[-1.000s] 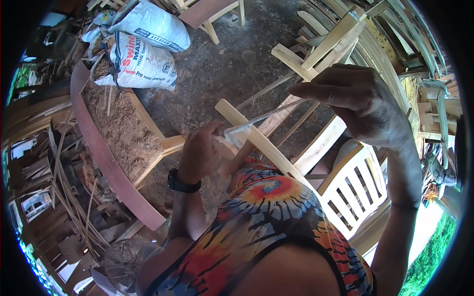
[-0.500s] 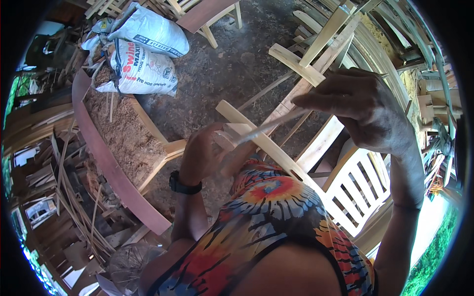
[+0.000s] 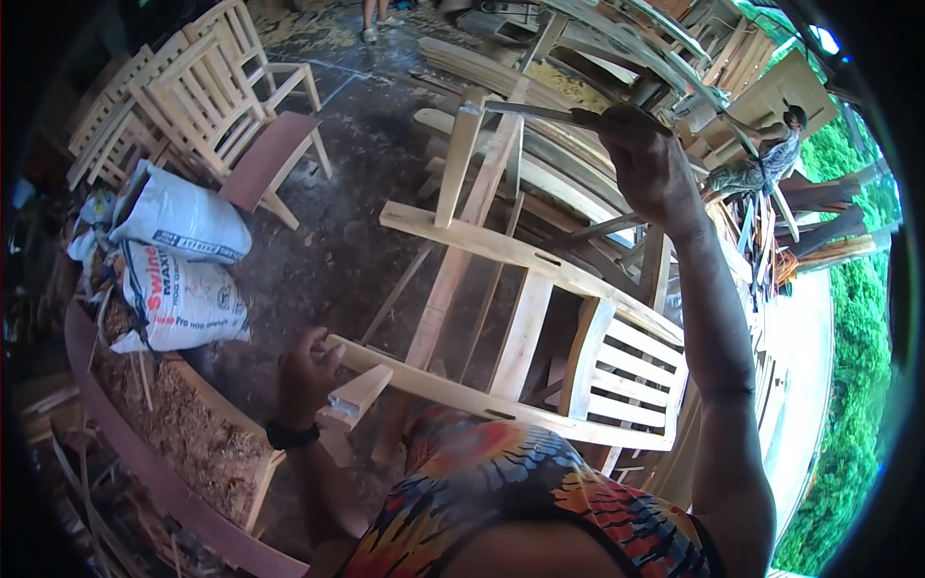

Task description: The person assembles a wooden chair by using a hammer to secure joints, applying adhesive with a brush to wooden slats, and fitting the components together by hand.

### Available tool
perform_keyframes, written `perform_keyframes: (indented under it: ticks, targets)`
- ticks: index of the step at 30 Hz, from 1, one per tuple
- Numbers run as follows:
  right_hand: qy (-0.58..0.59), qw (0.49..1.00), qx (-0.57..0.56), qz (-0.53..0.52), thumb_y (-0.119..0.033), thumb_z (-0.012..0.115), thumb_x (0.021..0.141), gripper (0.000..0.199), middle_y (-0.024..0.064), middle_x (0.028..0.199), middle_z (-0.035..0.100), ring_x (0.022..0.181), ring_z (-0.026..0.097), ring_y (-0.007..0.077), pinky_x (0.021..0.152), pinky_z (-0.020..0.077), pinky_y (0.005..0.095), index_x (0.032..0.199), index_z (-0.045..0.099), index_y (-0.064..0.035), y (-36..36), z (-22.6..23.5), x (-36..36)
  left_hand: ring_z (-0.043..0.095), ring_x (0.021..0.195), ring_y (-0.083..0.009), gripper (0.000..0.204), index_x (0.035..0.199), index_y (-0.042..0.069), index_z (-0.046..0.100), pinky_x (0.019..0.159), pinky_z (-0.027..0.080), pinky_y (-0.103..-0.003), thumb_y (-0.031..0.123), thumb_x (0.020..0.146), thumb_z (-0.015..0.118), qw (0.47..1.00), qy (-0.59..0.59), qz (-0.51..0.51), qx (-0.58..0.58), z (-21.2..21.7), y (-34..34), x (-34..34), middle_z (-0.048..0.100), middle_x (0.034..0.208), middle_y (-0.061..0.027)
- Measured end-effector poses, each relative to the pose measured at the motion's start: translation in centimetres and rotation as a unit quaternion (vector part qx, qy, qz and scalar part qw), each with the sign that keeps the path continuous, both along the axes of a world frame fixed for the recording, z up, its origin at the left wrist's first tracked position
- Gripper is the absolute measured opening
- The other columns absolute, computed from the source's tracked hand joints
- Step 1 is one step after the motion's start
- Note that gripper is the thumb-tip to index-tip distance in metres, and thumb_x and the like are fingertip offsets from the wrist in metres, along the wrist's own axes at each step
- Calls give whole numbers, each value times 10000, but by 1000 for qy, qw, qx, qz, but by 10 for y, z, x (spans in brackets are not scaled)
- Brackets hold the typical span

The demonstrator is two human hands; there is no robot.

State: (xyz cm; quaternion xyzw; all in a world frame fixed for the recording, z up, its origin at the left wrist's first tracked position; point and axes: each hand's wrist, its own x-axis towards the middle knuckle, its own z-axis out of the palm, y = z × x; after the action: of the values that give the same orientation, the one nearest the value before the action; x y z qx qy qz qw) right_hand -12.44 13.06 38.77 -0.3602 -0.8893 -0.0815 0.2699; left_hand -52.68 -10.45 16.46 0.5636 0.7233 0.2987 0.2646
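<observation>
Looks steeply down from the head, upright and unmirrored, through a wide fisheye. Sits close above the shirt (image 3: 501,472) at the lower edge, faces forward over left hand (image 3: 303,383), right hand (image 3: 646,162) and chair frame (image 3: 522,332), reaches across the floor (image 3: 342,183) to distant chairs (image 3: 199,85) at upper left and greenery (image 3: 853,347) at right. Bows straight edges toward the rim.
</observation>
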Motion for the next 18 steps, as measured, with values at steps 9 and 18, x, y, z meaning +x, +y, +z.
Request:
perform_keyframes:
  ticks: [9, 18]
  targets:
    - [8, 999, 24, -45, 33, 573, 853, 348, 140, 871, 679, 806, 669, 356, 710, 541, 471, 1092, 775, -120, 8, -33, -14, 714, 906, -317, 410, 1209, -24, 660, 801, 559, -422, 225, 898, 758, 998, -58, -12, -31, -26, 6, 6, 713, 999, -207]
    - [-46, 994, 97, -30, -28, 509, 882, 375, 108, 886, 606, 842, 603, 342, 756, 514, 498, 1112, 764, -178, 18, -32, -22, 704, 965, -305, 418, 1238, -8, 652, 827, 553, -414, 223, 905, 756, 994, -68, 1, -80, -23, -5, -1, 716, 1033, -189]
